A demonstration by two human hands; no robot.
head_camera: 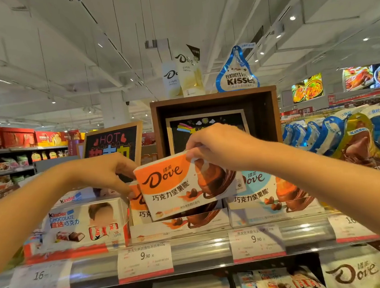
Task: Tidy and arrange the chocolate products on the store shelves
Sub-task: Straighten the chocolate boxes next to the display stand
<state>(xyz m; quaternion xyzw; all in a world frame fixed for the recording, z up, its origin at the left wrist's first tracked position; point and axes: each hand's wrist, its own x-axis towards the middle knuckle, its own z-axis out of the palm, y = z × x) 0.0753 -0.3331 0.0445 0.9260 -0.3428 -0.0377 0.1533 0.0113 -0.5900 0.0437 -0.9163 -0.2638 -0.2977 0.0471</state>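
An orange-and-white Dove chocolate box (179,188) hangs tilted above the top shelf, in front of the display tray of the same orange Dove boxes (180,225). My right hand (219,146) pinches its upper right corner from above. My left hand (108,171) grips its left edge, fingers curled behind it. A second orange Dove box (138,204) stands partly hidden behind the held one.
Kinder Chocolate boxes (85,224) stand left of the tray, blue Dove boxes (269,192) right of it. Hershey's Kisses bags (335,135) hang at far right. A brown wooden display box (214,118) rises behind. Price tags (145,260) line the shelf edge (200,248); more products lie below.
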